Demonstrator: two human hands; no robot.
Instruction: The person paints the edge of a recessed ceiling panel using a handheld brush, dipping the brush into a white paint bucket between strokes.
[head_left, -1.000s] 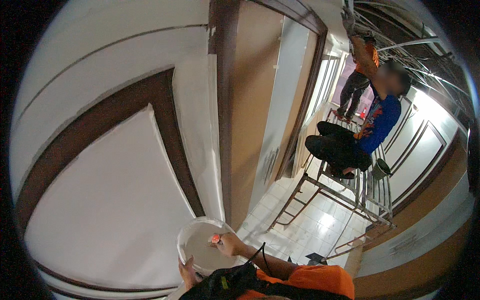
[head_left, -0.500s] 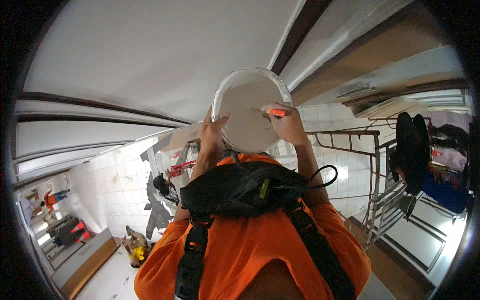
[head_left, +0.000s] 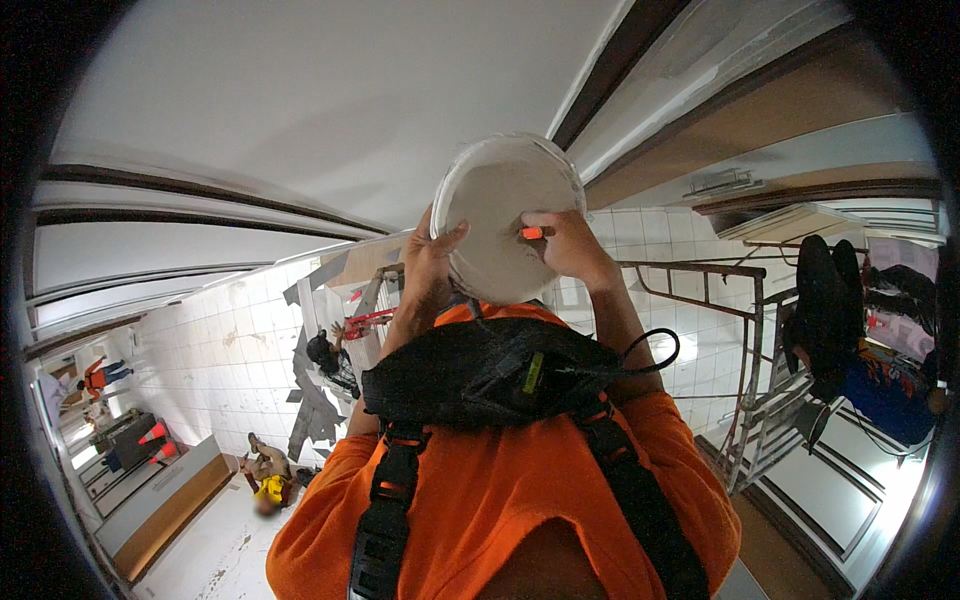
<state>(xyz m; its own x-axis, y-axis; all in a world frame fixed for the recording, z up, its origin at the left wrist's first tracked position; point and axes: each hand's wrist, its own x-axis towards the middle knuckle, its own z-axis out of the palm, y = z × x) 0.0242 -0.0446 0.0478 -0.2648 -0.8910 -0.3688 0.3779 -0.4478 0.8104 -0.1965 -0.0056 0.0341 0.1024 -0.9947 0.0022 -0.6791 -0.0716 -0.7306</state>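
In the head view, the white, round, plastic-looking bucket [head_left: 450, 180] of smooth beige paste [head_left: 497, 205] sits at twelve o'clock, just beyond your chest. Your left hand [head_left: 430, 262] pinches its wall at nine o'clock, thumb over the rim, its other fingers mostly hidden. Your right hand [head_left: 568, 245] curls around a small orange-handled tool [head_left: 533, 234] over the paste; its working end is unclear. Brown metal scaffolding [head_left: 758, 292] stands at three o'clock.
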